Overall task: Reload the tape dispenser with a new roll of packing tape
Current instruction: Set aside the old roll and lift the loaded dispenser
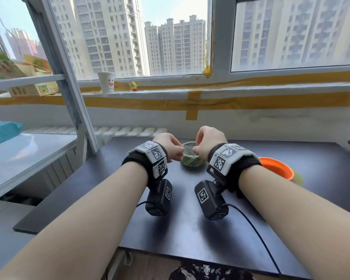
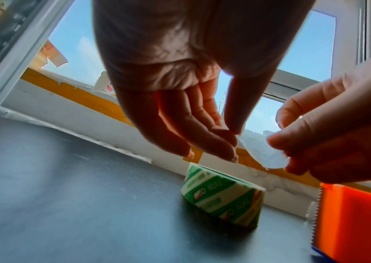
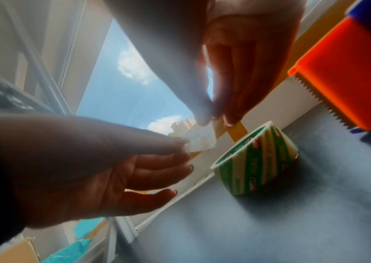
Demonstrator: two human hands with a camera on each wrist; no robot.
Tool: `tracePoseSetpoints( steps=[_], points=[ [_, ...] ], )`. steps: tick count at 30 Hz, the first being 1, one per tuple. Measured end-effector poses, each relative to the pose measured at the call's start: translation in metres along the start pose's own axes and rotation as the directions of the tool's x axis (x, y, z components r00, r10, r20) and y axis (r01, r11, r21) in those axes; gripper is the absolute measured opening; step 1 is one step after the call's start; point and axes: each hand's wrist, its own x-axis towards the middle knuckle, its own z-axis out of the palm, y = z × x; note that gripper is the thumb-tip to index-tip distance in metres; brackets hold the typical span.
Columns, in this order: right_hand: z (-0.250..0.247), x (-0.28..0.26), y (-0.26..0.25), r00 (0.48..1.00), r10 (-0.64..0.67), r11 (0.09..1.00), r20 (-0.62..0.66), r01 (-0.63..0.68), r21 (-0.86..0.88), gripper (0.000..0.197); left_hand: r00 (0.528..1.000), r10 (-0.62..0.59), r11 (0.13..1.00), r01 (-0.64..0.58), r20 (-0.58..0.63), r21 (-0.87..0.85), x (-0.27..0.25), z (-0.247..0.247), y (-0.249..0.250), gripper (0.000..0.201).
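A green-and-white roll of packing tape (image 1: pixel 192 163) (image 2: pixel 222 195) (image 3: pixel 256 163) lies flat on the dark table (image 1: pixel 190 229). Both hands hover just above it, not touching it. My left hand (image 1: pixel 180 153) (image 2: pixel 236 137) and right hand (image 1: pixel 195 151) (image 3: pixel 209 119) each pinch one end of a small clear scrap of tape (image 1: pixel 187 147) (image 2: pixel 263 153) (image 3: pixel 200 142) stretched between them. I cannot see it joined to the roll. The orange dispenser (image 1: pixel 277 168) (image 2: pixel 355 222) (image 3: pixel 348 80) with its toothed blade rests on the table to the right, partly hidden by my right wrist.
A white wall with yellow tape and a window sill run behind the table. On the sill stand a paper cup (image 1: pixel 106 81) and a small yellow toy (image 1: pixel 133 86). A white side table (image 1: pixel 28 154) with a teal packet (image 1: pixel 0 131) stands at left. A black cable (image 1: pixel 257 233) trails over the table's front right.
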Motion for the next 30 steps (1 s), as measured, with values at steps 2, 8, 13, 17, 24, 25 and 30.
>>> tracePoseSetpoints(
  steps=[2, 8, 13, 17, 24, 25, 30],
  points=[
    [0.003, 0.006, -0.002, 0.999, -0.003, 0.998, 0.037, 0.005, -0.061, 0.012, 0.999, -0.019, 0.996, 0.016, 0.031, 0.082, 0.011, 0.002, -0.001, 0.021],
    [0.017, 0.021, 0.0, 0.995, 0.036, 0.983, 0.095, -0.018, -0.184, 0.024, 0.992, -0.072, 0.982, 0.051, 0.108, 0.183, 0.037, 0.01, -0.007, 0.024],
    [0.019, 0.028, 0.001, 0.99, 0.054, 0.973, 0.13, -0.023, -0.23, 0.013, 0.984, -0.087, 0.965, 0.045, 0.155, 0.256, 0.051, 0.011, -0.008, 0.022],
    [0.018, 0.033, 0.0, 0.988, 0.055, 0.958, 0.144, -0.011, -0.288, 0.015, 0.984, -0.09, 0.929, 0.027, 0.153, 0.369, 0.055, 0.011, -0.007, 0.022],
    [0.014, 0.028, 0.001, 0.99, 0.017, 0.949, 0.14, 0.028, -0.314, 0.009, 0.997, -0.065, 0.803, 0.032, 0.034, 0.596, 0.049, 0.006, -0.001, 0.043],
    [0.012, 0.027, 0.001, 0.991, 0.009, 0.951, 0.132, 0.032, -0.307, 0.013, 0.998, -0.062, 0.809, 0.031, 0.033, 0.587, 0.048, 0.005, 0.0, 0.043],
    [-0.008, 0.013, 0.007, 0.994, -0.007, 0.961, 0.107, 0.036, -0.274, 0.018, 1.0, -0.006, 0.847, 0.002, 0.007, 0.531, 0.033, 0.003, 0.009, 0.043]
  ],
)
